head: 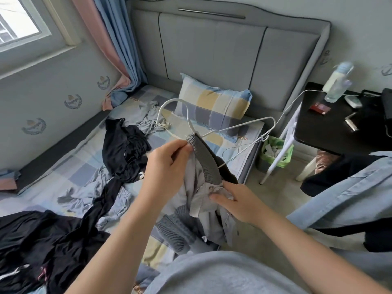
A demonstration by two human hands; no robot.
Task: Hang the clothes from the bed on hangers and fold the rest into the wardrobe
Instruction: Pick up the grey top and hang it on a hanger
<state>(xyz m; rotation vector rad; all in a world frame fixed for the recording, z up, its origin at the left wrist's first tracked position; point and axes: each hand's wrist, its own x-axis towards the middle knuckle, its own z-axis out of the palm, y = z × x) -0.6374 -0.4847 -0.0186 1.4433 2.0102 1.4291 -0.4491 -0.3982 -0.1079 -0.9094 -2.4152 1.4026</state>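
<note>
I hold a grey jacket (203, 200) with a dark ribbed collar (204, 160) above the bed's edge. My left hand (167, 164) pinches the collar's upper end, where a white wire hanger (212, 122) pokes out of the neck. My right hand (235, 202) grips the jacket's front by a snap button. On the checked bed sheet (80, 166) lie black garments (125, 153), a light blue garment (89, 192) and another black pile (40, 242) at the lower left.
A checked pillow (214, 105) leans on the grey headboard (212, 52). A black side table (339, 124) on the right carries a bottle (337, 81) and small items. A green-lined waste bin (275, 153) stands below it. A blue garment (347, 196) hangs at the right.
</note>
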